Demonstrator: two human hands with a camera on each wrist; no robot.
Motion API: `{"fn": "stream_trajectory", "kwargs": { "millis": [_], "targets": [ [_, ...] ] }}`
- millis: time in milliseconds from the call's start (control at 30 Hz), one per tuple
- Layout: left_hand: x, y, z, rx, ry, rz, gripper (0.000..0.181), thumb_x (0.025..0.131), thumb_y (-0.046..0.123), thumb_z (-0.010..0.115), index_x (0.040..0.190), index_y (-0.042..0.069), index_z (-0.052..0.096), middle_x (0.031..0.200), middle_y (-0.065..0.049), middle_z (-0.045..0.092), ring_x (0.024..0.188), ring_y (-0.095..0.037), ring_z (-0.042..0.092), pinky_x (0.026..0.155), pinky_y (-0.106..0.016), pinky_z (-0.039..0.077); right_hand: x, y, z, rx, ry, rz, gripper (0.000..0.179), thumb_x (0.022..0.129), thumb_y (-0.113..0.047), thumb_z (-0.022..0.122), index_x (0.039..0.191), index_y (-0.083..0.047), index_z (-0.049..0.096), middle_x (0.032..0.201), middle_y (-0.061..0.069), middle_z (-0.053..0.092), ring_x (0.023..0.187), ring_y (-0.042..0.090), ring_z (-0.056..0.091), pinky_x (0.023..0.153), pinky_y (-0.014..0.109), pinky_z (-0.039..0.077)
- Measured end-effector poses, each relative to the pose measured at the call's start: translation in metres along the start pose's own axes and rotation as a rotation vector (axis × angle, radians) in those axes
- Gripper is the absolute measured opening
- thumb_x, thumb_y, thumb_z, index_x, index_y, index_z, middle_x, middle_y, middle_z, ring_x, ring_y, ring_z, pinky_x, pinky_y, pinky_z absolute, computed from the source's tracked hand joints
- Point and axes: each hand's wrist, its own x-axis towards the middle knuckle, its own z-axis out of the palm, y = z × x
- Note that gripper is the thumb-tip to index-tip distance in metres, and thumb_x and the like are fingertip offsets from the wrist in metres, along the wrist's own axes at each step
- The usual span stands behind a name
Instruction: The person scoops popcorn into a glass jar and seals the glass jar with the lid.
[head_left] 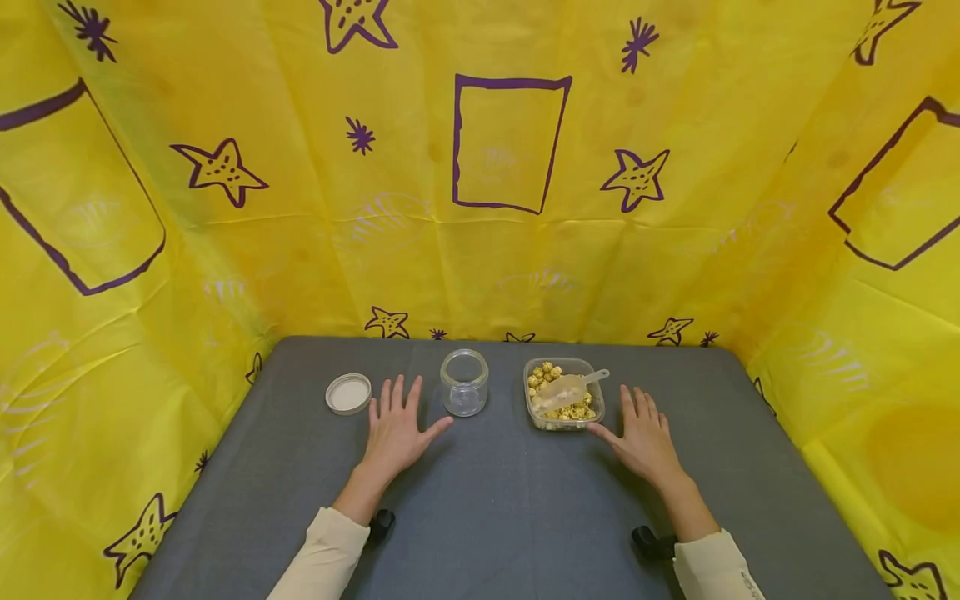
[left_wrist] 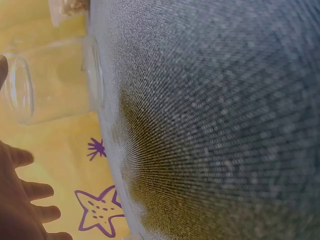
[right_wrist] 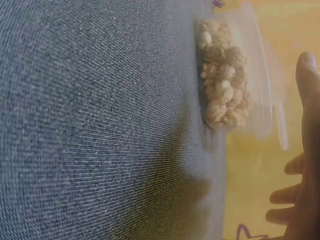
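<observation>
Head view shows the left hand [head_left: 396, 433], fingers straight and spread, between a round lid [head_left: 348, 393] on its left and a glass jar [head_left: 465, 387] on its right. The right hand [head_left: 643, 437], fingers also straight, is just right of a clear tub [head_left: 566, 422] of popcorn [head_left: 581, 411], where a scoop [head_left: 561, 393] lies, handle over the right rim. Only here does the lid appear plainly. The left wrist view gives the jar side-on; the right shows popcorn filling the tub's lower part.

On the grey table [head_left: 480, 517] stand 1 clear jar [head_left: 464, 402] and 1 clear tub [head_left: 561, 425], plus what looks like 1 lid [head_left: 348, 392].
</observation>
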Motion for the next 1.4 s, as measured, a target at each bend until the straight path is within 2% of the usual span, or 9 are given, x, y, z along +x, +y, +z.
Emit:
{"fn": "stream_trajectory", "kwargs": {
  "millis": [133,333,567,800,967,1200,1400],
  "targets": [
    [0.002,0.0,0.0,-0.028,-0.013,-0.009,0.098,0.082,0.07,0.059,0.156,0.015,0.023,0.16,-0.022,0.022,0.149,-0.043,0.014,0.114,-0.069,0.014,0.001,-0.001,-0.002,0.011,-0.014,0.0,0.1,0.089,-0.066,0.052,0.153,0.003,0.019,0.154,0.033,0.021,0.141,0.053,0.02,0.108,0.072,0.02],
    [0.007,0.004,-0.001,-0.103,-0.008,-0.009,0.097,0.083,0.068,0.059,0.155,0.014,0.025,0.159,-0.022,0.024,0.148,-0.044,0.016,0.113,-0.069,0.017,0.004,-0.003,-0.007,0.08,-0.031,-0.002,0.094,0.093,-0.06,0.052,0.153,0.004,0.018,0.154,0.033,0.021,0.14,0.054,0.021,0.109,0.071,0.021],
    [0.012,0.012,-0.004,-0.195,0.004,0.011,0.095,0.083,0.065,0.062,0.154,0.014,0.027,0.158,-0.021,0.025,0.147,-0.043,0.018,0.113,-0.068,0.018,0.008,-0.001,-0.012,0.258,-0.09,0.016,0.085,0.099,-0.053,0.045,0.154,0.003,0.013,0.156,0.034,0.016,0.142,0.053,0.017,0.111,0.07,0.019],
    [0.018,0.022,-0.009,-0.252,0.003,0.058,0.094,0.083,0.06,0.066,0.155,0.014,0.026,0.159,-0.02,0.025,0.149,-0.04,0.017,0.114,-0.067,0.016,0.014,0.003,-0.016,0.408,-0.098,-0.001,0.074,0.104,-0.042,0.039,0.153,0.006,0.014,0.157,0.033,0.016,0.144,0.052,0.016,0.114,0.067,0.016],
    [0.021,0.031,-0.014,-0.26,-0.001,0.094,0.094,0.083,0.058,0.068,0.155,0.015,0.026,0.159,-0.018,0.025,0.149,-0.038,0.016,0.115,-0.066,0.015,0.017,0.003,-0.019,0.452,-0.114,0.021,0.073,0.104,-0.044,0.037,0.154,0.004,0.012,0.157,0.032,0.018,0.144,0.051,0.018,0.113,0.066,0.018],
    [0.026,0.042,-0.018,-0.289,0.013,0.125,0.094,0.081,0.058,0.069,0.155,0.018,0.026,0.16,-0.017,0.024,0.15,-0.038,0.015,0.116,-0.065,0.013,0.025,0.001,-0.024,0.484,-0.129,0.036,0.076,0.103,-0.044,0.041,0.154,0.005,0.013,0.156,0.032,0.022,0.143,0.049,0.024,0.113,0.064,0.022],
    [0.03,0.051,-0.018,-0.32,0.028,0.173,0.1,0.078,0.072,0.062,0.154,0.018,0.028,0.16,-0.017,0.024,0.149,-0.038,0.016,0.115,-0.066,0.016,0.031,0.001,-0.026,0.491,-0.134,0.063,0.078,0.102,-0.047,0.043,0.154,0.003,0.014,0.155,0.031,0.025,0.143,0.048,0.026,0.113,0.063,0.025]
  ]
}}
